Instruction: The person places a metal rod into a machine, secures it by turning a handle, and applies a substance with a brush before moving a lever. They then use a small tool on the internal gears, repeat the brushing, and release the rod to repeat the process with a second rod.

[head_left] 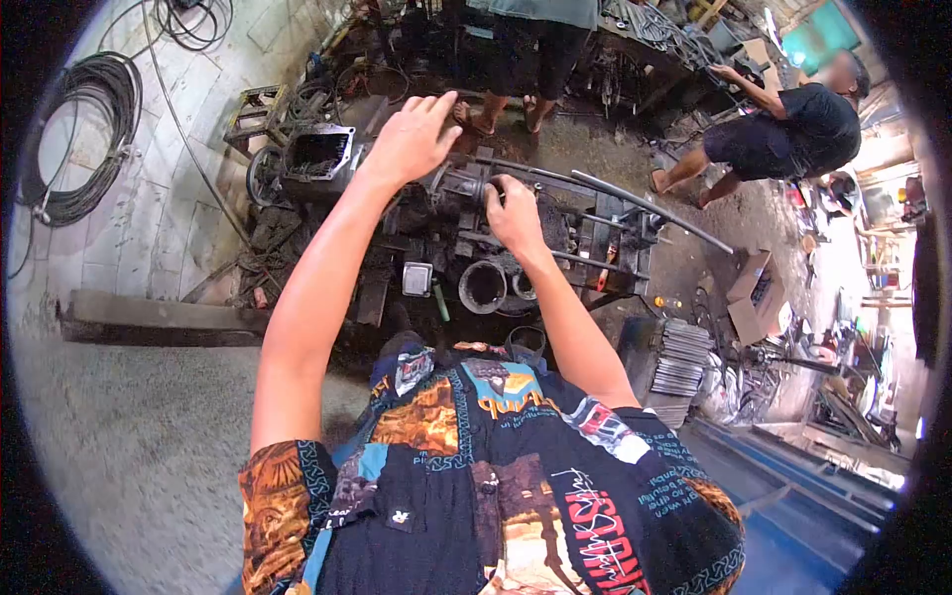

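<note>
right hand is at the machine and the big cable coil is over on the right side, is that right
Not quite: the cable coil is on the left side, as the head view shows. The right hand is at the machine, as you say.

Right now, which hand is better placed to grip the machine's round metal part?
Probably your right hand: it curls at the round metal part, while your left hand is farther off, extended.
</note>
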{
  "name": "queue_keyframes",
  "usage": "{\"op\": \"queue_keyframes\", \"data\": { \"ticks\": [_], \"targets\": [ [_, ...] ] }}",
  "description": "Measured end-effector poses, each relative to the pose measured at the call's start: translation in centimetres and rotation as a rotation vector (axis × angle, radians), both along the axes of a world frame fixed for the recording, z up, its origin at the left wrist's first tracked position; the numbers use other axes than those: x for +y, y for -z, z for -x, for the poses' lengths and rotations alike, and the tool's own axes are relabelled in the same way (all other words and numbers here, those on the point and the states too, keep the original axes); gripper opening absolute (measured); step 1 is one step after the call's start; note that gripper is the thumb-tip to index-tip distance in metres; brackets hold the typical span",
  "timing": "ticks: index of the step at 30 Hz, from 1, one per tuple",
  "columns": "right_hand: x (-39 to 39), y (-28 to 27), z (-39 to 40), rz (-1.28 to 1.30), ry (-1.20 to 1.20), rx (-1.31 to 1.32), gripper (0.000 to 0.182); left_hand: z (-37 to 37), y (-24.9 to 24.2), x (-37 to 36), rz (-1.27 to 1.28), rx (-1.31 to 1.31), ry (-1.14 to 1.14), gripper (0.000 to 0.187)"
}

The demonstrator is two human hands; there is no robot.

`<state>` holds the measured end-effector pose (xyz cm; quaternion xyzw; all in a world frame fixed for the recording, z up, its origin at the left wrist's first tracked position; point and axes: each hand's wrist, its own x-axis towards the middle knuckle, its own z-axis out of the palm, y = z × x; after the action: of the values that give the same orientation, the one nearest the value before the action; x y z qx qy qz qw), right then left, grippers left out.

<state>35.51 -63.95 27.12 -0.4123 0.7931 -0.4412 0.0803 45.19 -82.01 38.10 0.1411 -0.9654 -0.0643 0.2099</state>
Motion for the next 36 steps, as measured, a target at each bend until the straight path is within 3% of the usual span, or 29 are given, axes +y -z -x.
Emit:
{"op": "queue_keyframes", "data": {
  "ticks": [9,11,15,16,18,23,26,29,31,36],
  "targets": [
    [-8.7,-1.4,-11.0,-0.265,0.087,-0.309,0.038,-11.1,4.8,-9.5,-0.182,-0.107,0.011,0.053],
    [-10.6,-0.7,-12.2,-0.457,0.135,-0.517,0.043,-12.7,5.8,-10.4,-0.275,-0.13,0.011,0.053],
    [-12.9,-1.3,-13.8,-0.592,0.181,-0.803,0.049,-15.0,7.9,-11.1,-0.337,-0.155,0.013,0.052],
    [-13.4,0.9,-14.1,-0.562,0.208,-0.695,0.042,-15.4,8.2,-11.1,-0.357,-0.122,0.027,0.052],
    [-13.9,4.2,-13.9,-0.585,0.206,-0.73,0.038,-16.1,8.6,-11.0,-0.378,-0.148,0.014,0.052],
    [-14.5,5.6,-13.4,-0.63,0.209,-0.7,0.03,-17.3,9.7,-9.9,-0.389,-0.131,-0.042,0.052],
    [-14.2,2.1,-13.1,-0.689,0.106,-0.804,0.031,-18.0,10.0,-8.8,-0.394,-0.135,-0.111,0.051],
    [-12.7,-1.5,-13.8,-0.702,0.09,-0.687,0.031,-18.6,10.5,-7.9,-0.328,-0.135,-0.157,0.05],
    [-11.4,-4.6,-14.2,-0.648,0.073,-0.467,0.032,-18.5,9.9,-7.1,-0.329,-0.134,-0.189,0.05],
    [-10.1,-6.2,-12.7,-0.418,0.038,-0.314,0.031,-17.9,9.2,-5.7,-0.297,-0.052,-0.215,0.05]
  ]
}}
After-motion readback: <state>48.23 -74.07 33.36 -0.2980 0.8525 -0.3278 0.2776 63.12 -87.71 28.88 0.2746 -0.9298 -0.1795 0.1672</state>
